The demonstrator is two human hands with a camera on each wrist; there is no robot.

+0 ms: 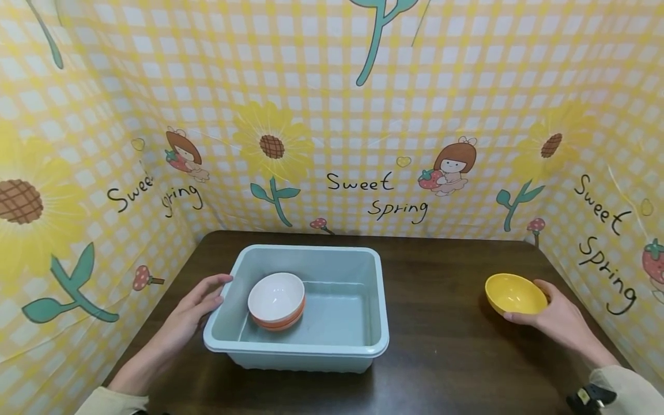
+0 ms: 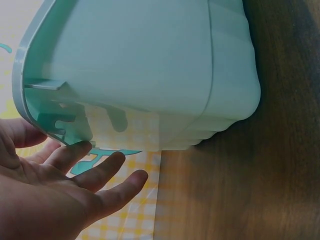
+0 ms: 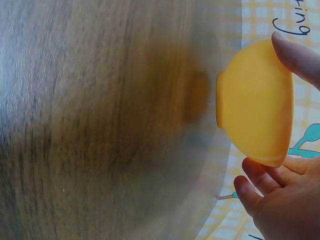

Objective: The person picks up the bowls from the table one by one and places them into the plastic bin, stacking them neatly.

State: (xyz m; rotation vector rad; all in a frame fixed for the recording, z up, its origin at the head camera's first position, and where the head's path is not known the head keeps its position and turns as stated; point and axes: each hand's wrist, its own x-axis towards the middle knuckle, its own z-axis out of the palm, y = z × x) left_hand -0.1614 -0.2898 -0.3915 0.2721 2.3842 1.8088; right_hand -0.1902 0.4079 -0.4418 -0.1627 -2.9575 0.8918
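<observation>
At the right of the head view, my right hand (image 1: pixel 562 323) holds a yellow bowl (image 1: pixel 513 294) by its rim, thumb on one side and fingers on the other. The right wrist view shows the bowl (image 3: pixel 257 102) upright, its foot above the tabletop. A light blue plastic basin (image 1: pixel 332 347) stands on the table at centre left. My left hand (image 1: pixel 189 308) touches its left rim with relaxed, extended fingers (image 2: pixel 102 172). Inside the basin, toward its left, sit orange bowls with a white interior (image 1: pixel 277 297), apparently stacked.
The dark wooden table (image 1: pixel 436 351) spans the space between the basin and the yellow bowl. A yellow checked cloth (image 1: pixel 332 144) with printed flowers and lettering walls off the back and both sides.
</observation>
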